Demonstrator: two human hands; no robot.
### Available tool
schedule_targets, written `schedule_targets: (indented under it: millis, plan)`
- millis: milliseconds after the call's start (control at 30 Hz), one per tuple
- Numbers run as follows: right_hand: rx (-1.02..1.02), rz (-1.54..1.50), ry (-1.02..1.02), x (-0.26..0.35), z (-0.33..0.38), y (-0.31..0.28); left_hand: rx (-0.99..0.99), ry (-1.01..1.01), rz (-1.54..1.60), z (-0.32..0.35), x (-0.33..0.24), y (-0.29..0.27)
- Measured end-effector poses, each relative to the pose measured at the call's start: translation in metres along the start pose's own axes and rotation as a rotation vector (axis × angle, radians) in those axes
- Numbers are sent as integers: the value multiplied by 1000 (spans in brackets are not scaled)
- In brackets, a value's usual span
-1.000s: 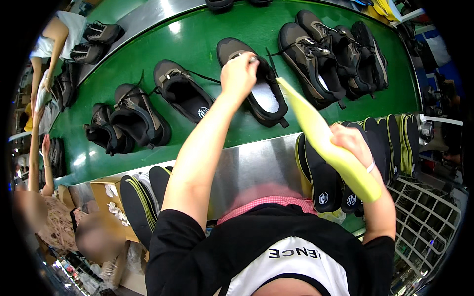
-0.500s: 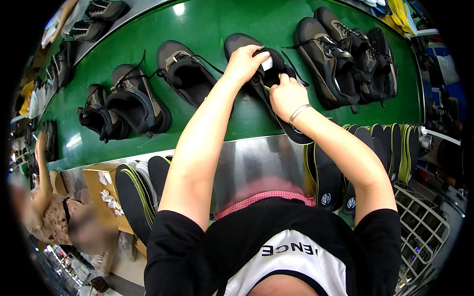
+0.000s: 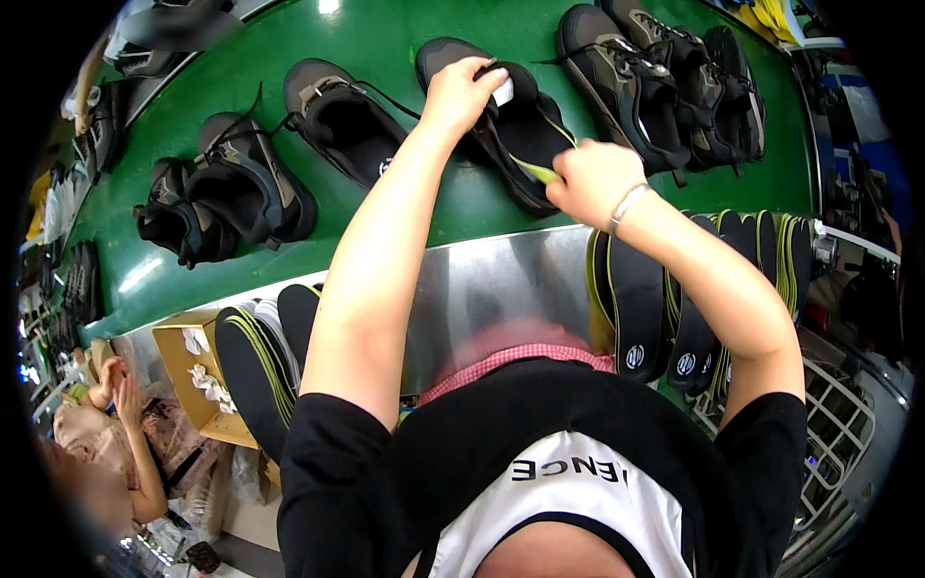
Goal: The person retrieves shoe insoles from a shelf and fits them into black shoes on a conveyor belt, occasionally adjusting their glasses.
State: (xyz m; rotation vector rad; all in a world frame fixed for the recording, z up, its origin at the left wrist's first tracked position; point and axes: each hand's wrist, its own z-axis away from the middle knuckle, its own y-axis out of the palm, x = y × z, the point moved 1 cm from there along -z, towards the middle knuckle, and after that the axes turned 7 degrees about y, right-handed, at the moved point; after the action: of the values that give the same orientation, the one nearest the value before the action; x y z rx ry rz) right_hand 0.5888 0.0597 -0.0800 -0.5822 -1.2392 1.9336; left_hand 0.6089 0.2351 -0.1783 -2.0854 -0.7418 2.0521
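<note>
Green is the work surface [image 3: 251, 58], and on it lies a brown and black shoe [image 3: 497, 154], in front of the person, its toe pointing away. The left hand [image 3: 461, 96] is at the tongue and lace area of this shoe, the fingers pinching the upper there. The right hand [image 3: 595, 183] is at the heel opening; its fingers are closed around the rear end of a black insole [image 3: 533, 171] with yellow-green edge, and the rest of the insole lies inside the shoe. How far its front reaches is hidden by the upper and by the left hand.

A white label [image 3: 503, 92] shows beside the left fingers, but its print is too small for reading. The neighbouring shoe [image 3: 337, 125] has a white mark inside at the heel, partly covered by the left forearm. Round white emblems are printed on the standing insoles [image 3: 634, 299] near the metal edge; their details are not clear. Dark capital letters cross the white panel [image 3: 588, 491] of the person's shirt, upside down in this view and cut by a fold. At the lower left, a co-worker [image 3: 125, 414] is partly blurred, and one dark shape [image 3: 178, 29] at the upper left is also smeared.
</note>
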Motion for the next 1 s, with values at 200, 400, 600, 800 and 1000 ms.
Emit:
schedule_targets:
  millis: [200, 400, 600, 800, 1000]
  plan:
    - [37, 175, 1, 24, -42, 21, -16, 16, -11, 3, -7, 4]
    - [76, 223, -41, 22, -64, 47, -76, 15, 27, 8, -5, 2]
    - [688, 136, -22, 24, -80, 3, -102, 24, 68, 9, 2, 4]
    - [214, 388, -14, 30, -84, 71, -47, -19, -7, 12, -7, 2]
    - [260, 431, -223, 27, -64, 44, -128, 42, -34, 11, -3, 0]
